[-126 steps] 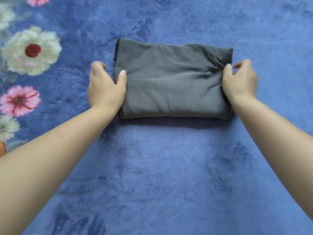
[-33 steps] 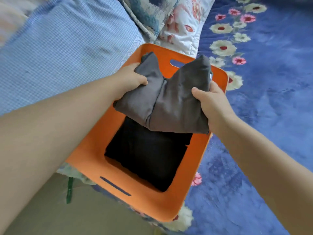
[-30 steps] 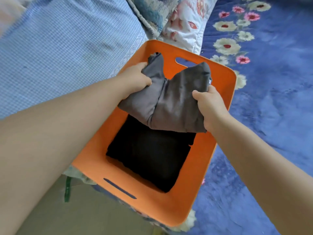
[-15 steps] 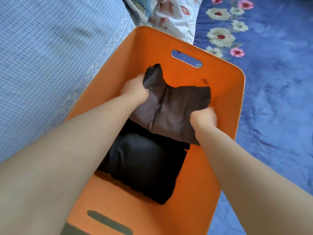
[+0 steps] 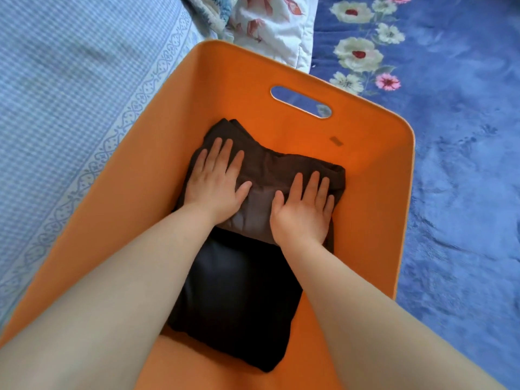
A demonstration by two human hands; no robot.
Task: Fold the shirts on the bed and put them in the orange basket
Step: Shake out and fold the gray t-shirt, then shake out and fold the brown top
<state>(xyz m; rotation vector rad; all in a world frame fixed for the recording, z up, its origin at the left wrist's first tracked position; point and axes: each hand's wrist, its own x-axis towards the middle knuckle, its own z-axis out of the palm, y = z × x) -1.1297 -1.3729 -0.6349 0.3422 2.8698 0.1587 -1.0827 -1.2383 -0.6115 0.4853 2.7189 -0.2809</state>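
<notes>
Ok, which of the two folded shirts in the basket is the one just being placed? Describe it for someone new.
Look inside the orange basket. At its far end, below the handle slot, lies the grey-brown folded shirt with both palms flat on it. It overlaps the black folded shirt, which lies nearer and darker.

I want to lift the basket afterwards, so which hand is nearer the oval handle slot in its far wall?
Right. The right hand lies flat on the folded grey shirt below the oval handle slot; the left hand presses the shirt's other end, further left of it.
</notes>
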